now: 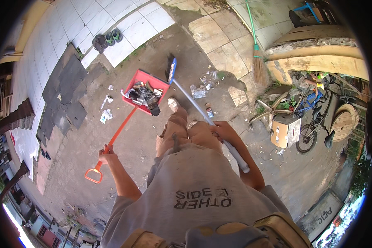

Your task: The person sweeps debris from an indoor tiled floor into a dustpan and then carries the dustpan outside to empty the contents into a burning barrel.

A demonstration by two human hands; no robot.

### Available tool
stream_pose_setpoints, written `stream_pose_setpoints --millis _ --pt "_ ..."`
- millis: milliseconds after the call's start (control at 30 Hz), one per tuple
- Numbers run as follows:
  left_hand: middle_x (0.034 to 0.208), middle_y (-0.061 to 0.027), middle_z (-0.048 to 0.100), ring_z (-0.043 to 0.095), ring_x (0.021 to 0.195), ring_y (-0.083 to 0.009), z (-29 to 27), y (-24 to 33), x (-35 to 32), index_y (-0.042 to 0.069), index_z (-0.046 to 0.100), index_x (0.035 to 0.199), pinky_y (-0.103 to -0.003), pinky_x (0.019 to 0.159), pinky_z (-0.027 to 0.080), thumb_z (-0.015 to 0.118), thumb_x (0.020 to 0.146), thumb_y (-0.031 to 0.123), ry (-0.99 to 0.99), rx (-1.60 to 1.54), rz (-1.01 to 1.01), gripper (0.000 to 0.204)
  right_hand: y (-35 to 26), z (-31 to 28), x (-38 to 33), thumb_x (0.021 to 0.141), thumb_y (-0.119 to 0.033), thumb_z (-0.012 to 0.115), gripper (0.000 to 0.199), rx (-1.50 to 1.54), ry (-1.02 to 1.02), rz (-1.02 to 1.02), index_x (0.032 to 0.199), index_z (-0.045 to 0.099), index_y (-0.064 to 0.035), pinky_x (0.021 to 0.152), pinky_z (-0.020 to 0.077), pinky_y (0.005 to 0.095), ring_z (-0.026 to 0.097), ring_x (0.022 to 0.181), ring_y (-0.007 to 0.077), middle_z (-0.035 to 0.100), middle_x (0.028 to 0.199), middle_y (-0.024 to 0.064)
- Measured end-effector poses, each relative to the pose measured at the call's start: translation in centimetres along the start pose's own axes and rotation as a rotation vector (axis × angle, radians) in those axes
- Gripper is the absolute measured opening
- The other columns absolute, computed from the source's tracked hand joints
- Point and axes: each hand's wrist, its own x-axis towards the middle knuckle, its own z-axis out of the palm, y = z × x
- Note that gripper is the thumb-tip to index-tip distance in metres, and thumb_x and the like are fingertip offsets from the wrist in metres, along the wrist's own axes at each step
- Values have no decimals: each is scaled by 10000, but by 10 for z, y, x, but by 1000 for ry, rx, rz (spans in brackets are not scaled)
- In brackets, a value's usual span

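The left hand [106,153] is stretched out to the person's left, arm bent at the elbow and forearm bare, fingers wrapped shut around a thin orange handle [118,134] near its looped end. The right hand [220,131] sits in front of the thighs, closed around a pale grey pole [194,105], forearm angled back toward the body with the elbow out to the right. Both wrists look straight.

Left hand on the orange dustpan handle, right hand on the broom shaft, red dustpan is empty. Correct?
Not quite. The head view shows the red dustpan loaded with dark rubbish, not empty. The rest holds: left hand on the orange handle, right hand on the broom shaft.
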Motion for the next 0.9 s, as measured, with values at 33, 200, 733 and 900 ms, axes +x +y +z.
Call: stream_pose_setpoints --millis 33,200,733,900 --pt "943 -218 572 666 830 -370 -4 6 7 -80 428 966 -502 641 593 484 843 123 -11 -3 17 244 13 7 31 875 -202 576 205 -26 -10 -40 866 617 -1 346 360 264 443 389 91 486 542 19" --pt "938 -219 567 656 811 -365 -28 29 -15 -78 455 899 -508 656 590 492 838 111 61 -79 61 202 77 -10 97 785 -168 641 224 -107 5 -104 734 595 45 356 387 320 495 389 164 532 528 90" --pt "939 -187 510 615 829 -361 -283 124 160 -37 425 872 -472 627 598 428 858 123 262 -411 -8 160 117 126 -117 862 -181 567 162 -274 99 -35 828 590 -25 324 350 276 444 354 103 491 516 27" --pt "965 -201 522 626 832 -351 -328 137 231 -46 420 891 -467 608 596 445 854 133 289 -331 61 185 50 265 -41 876 -191 558 195 -423 -113 -272 866 583 2 336 338 260 442 370 86 495 536 12"
